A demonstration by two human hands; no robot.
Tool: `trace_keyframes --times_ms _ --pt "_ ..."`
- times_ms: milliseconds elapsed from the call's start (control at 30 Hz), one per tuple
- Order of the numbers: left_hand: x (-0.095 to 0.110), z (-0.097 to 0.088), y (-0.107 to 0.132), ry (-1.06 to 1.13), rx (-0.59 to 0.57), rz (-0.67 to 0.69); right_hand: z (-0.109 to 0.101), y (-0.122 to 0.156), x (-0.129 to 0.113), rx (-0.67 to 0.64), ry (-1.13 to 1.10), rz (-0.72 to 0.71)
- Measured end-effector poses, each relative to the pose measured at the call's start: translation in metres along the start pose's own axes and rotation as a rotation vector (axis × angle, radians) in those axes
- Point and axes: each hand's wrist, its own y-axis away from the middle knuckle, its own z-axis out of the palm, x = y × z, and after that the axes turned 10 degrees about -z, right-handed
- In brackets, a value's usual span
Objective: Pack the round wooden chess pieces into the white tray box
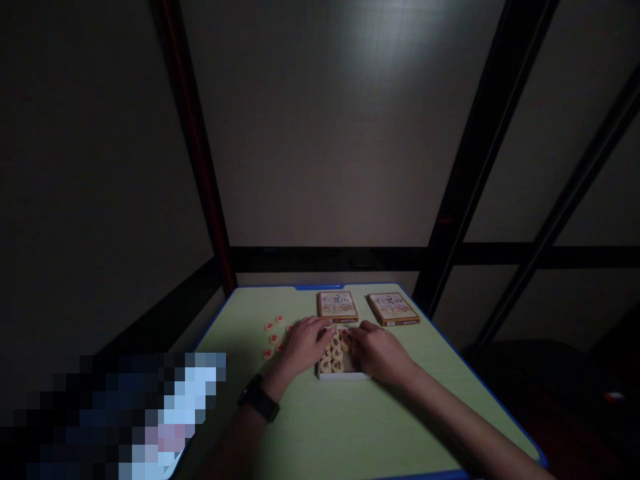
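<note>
A small white box lies on the green table, part-filled with round wooden game pieces marked in black and red. My left hand, a dark watch on its wrist, lies over the box's left edge with fingers curled at the pieces. My right hand rests on the box's right side, its fingertips pinched at a piece near the top. Whether either hand grips a piece is hidden. Several loose pieces with red marks lie to the left of my left hand.
Two flat orange-edged printed boxes lie side by side at the table's far edge, one behind the hands and one to the right. The table has a blue rim. Dark frame bars rise behind it. A pixelated patch covers the lower left.
</note>
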Motion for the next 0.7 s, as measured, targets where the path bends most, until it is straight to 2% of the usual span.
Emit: trace_keyframes --times_ms 300,700 --pt "-0.0012 0.0015 -0.0008 -0.017 -0.034 -0.021 0.0023 -0.0077 0.0024 -0.063 0.066 0.059" --pt "0.0027 -0.0025 -0.0003 -0.003 -0.057 -0.030 -0.0006 -0.0079 0.0018 -0.073 0.013 0.055"
